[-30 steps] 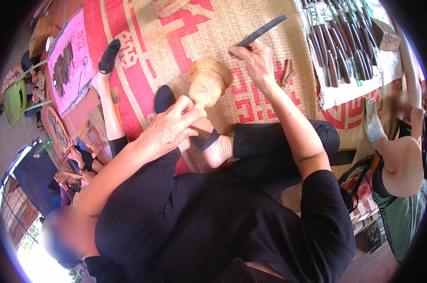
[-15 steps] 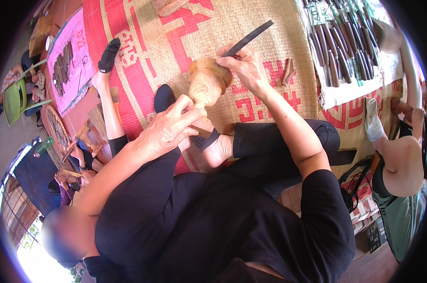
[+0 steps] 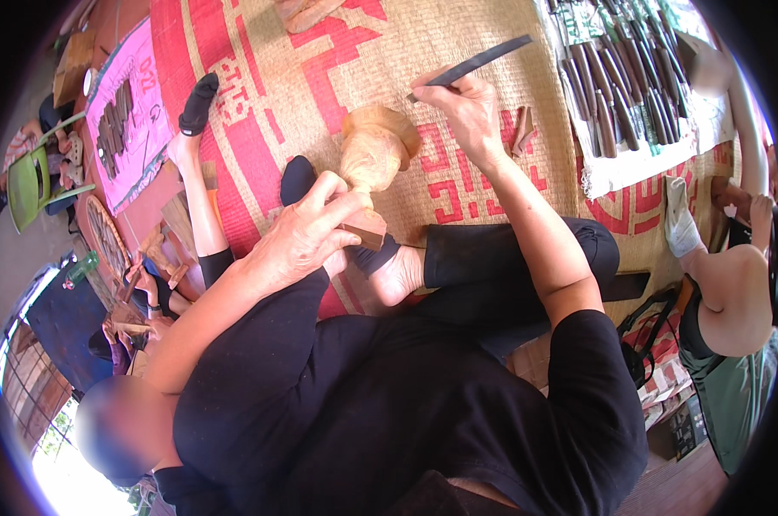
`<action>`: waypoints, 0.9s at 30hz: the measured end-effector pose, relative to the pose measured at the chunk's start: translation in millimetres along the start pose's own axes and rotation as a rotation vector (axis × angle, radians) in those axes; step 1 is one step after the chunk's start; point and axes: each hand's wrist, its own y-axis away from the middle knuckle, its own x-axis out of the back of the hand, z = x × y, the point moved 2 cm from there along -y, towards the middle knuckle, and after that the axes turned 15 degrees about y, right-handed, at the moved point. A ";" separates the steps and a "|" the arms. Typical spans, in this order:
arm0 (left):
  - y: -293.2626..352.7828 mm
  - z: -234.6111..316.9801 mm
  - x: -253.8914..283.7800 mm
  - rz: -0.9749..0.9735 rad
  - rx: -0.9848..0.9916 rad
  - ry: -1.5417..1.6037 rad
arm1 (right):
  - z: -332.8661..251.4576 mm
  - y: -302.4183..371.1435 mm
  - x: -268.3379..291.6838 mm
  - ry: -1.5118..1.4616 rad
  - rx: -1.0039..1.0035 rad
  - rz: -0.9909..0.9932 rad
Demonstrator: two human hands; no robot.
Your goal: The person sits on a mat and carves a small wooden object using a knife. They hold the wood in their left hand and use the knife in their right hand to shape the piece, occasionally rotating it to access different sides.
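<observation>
Fingers of the left hand (image 3: 307,236) are curled tight around the lower end of a pale wooden carving (image 3: 373,155), right where it meets its darker square base block, so that one's got a firm grip. The carving sits roughly in the middle of the woven red-and-tan mat (image 3: 492,52), propped up against a bare foot (image 3: 398,273) and tilting away toward the mat's far edge.

Moving right, the right hand (image 3: 468,107) is pinched closed on a long dark chisel (image 3: 475,62), held just past the carving's rounded top. Can't really tell if the tip is touching the wood or just next to it. A small brown wood offcut (image 3: 521,131) lies on the mat just beside that wrist.

Further right, near the mat's far right corner, a white cloth (image 3: 655,163) carries a whole row of dark-handled carving tools (image 3: 617,95). Another person's bent leg in a white sock (image 3: 677,224) pokes in at the right edge.
</observation>
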 end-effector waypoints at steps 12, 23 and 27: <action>2.5 -3.0 3.5 0.092 0.051 0.172 | 13.3 -4.4 -1.9 0.212 -0.005 -0.001; 10.0 -12.7 5.7 0.136 0.035 0.274 | 8.1 14.9 -26.6 0.008 -0.034 -0.149; 9.8 -16.4 5.3 0.149 0.012 0.280 | 12.8 14.6 -28.6 0.032 0.040 -0.113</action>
